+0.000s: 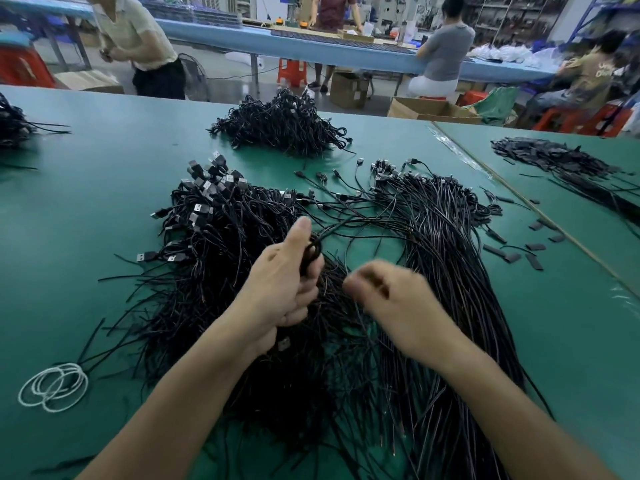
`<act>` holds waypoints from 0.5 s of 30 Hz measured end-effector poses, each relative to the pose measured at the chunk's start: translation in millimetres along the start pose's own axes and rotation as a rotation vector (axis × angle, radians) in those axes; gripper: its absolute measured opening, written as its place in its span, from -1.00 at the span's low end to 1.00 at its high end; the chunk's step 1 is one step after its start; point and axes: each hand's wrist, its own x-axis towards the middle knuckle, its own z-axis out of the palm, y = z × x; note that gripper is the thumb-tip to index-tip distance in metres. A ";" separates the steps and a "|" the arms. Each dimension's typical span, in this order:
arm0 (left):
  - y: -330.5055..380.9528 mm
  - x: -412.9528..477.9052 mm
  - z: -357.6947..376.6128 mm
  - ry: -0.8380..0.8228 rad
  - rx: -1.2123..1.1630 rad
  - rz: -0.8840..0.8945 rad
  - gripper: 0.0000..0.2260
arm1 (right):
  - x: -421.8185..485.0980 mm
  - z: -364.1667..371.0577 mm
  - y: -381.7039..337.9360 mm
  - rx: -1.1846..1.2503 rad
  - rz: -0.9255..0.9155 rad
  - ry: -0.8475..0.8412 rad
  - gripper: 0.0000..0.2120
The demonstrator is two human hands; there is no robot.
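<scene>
My left hand (282,282) grips a small coil of black cable (311,252), thumb up along it, over the middle of the green table (86,209). My right hand (391,299) is blurred just to the right, fingers curled; a thin black wire seems to run from it, but the blur hides any grip. Under both hands lies a large pile of loose black USB cables (214,230), plugs toward the far left. A second spread of cables (443,220) fans out on the right.
A bundled heap of cables (284,126) sits farther back. White elastic rings (53,386) lie at the near left. Small black sleeves (519,251) are scattered right, beside a table seam. Another black pile (554,157) lies far right. People work at a blue bench (311,46) behind.
</scene>
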 end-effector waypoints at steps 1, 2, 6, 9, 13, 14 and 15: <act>1.0 0.1 -1.0 0.027 -0.027 0.029 -0.46 | -2.4 5.1 7.1 -0.123 0.023 -0.115 -0.84; 1.3 -0.1 -1.4 0.054 -0.045 0.054 -0.48 | -4.9 10.8 13.0 -0.254 0.023 -0.200 -0.85; 2.3 1.2 -2.4 0.168 -0.080 0.134 -0.52 | -9.9 26.9 18.3 -0.528 -0.040 -0.266 -0.82; 3.6 1.5 -4.2 0.223 -0.081 0.158 -0.54 | -10.4 27.7 17.0 -0.529 -0.080 -0.244 -0.85; 1.7 2.0 -2.8 0.257 -0.065 0.125 -0.44 | -11.0 12.9 13.3 -0.409 -0.087 -0.132 -0.90; 1.2 2.2 -1.5 0.256 -0.059 0.113 -0.41 | -10.9 7.3 11.9 -0.370 -0.079 -0.113 -0.91; 0.5 2.0 -0.1 0.252 -0.055 0.106 -0.38 | -10.3 1.7 10.3 -0.319 -0.065 -0.106 -0.92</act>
